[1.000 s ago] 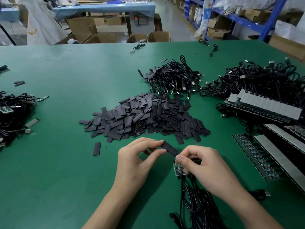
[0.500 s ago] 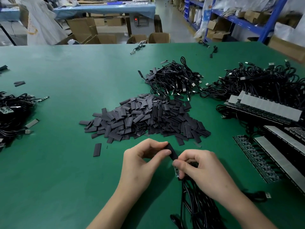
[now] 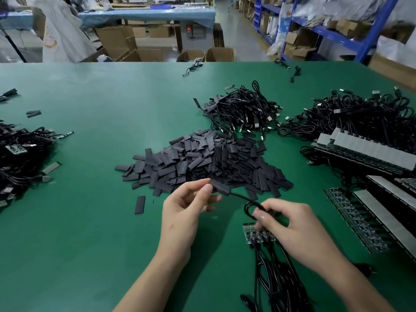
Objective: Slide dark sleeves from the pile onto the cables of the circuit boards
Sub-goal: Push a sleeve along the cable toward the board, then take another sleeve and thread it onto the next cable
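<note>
Since 0.5 s ago: hands moved apart; sleeve (image 3: 219,188) now sits on cable (image 3: 242,197), up-left of boards (image 3: 258,235), which lie uncovered on desk (image 3: 90,221) under right hand (image 3: 292,226). Thumb and index fingers (image 3: 195,184) of left hand (image 3: 186,212) clamped on sleeve, just short of pile (image 3: 207,163). Right fingers (image 3: 258,216) pinched on cable loop
</note>
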{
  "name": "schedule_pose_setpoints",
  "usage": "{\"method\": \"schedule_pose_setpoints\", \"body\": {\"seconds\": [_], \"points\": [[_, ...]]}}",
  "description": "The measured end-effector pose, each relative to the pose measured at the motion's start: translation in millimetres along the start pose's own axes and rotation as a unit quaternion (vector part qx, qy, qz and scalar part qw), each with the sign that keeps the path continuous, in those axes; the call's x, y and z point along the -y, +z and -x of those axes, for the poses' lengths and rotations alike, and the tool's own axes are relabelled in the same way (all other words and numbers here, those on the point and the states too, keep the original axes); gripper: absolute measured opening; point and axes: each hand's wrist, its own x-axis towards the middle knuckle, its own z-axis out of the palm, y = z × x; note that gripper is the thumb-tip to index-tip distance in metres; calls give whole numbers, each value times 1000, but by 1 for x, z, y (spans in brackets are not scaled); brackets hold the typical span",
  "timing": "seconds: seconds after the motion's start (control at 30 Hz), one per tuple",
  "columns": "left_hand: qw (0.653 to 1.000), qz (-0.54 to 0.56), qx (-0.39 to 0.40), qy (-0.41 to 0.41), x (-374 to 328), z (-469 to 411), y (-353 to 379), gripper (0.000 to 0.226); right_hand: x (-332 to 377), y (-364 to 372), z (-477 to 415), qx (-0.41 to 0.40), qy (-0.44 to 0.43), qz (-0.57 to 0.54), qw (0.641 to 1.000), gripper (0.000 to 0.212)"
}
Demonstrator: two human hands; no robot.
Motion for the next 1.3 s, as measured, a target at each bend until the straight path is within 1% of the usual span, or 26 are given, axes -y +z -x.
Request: {"method": "schedule_pose_setpoints", "body": {"seconds": [0.1, 0.2, 0.3, 0.43, 0.53, 0.6, 0.63, 0.7, 0.77, 0.83, 0.87, 0.93, 1.0, 1.07, 1.2, 1.3], "points": [[999, -39, 12, -1, -1, 0, -1, 25, 8, -11, -8, -52, 8, -37, 998, 25], [996, -85, 23, 11, 0, 0, -2, 21, 14, -28, -32, -104, 9, -51, 993, 24], [992, -118, 41, 24, 0, 1, 1, 20, 20, -48, -77, -151, 0, -6, 988, 26], [981, -173, 77, 40, 3, 4, 3, 19, 30, -73, -162, -203, 3, 61, 977, 22], [965, -233, 109, 59, 6, 4, 2, 19, 40, -88, -226, -220, 24, 72, 973, 26], [939, -302, 128, 97, 7, 4, 0, 17, 45, -94, -255, -199, 57, 77, 975, 35], [916, -355, 139, 125, 7, 4, -1, 19, 44, -95, -263, -184, 75, 93, 976, 43], [858, -458, 164, 165, 7, 4, -2, 33, 41, -94, -264, -169, 85, 131, 973, 51], [810, -527, 188, 173, 7, 5, -2, 54, 37, -85, -244, -169, 52, 147, 973, 44], [777, -568, 216, 165, 7, 7, 0, 69, 30, -69, -205, -157, 8, 130, 979, 30], [764, -581, 227, 165, 8, 8, 1, 73, 26, -59, -180, -144, -9, 117, 983, 25], [751, -591, 241, 170, 8, 11, 3, 74, 19, -41, -129, -104, -30, 91, 990, 19], [748, -591, 250, 172, 8, 12, 4, 69, 14, -29, -81, -44, -27, 61, 997, 11], [762, -573, 257, 161, 8, 12, 6, 63, 8, -22, -48, 23, -19, 42, 999, 7], [821, -502, 252, 104, 6, 14, 11, 50, -1, -18, -18, 112, -4, 36, 993, 5], [866, -432, 243, 64, 2, 17, 12, 34, -9, -16, -12, 137, 17, 29, 990, 6]]}}
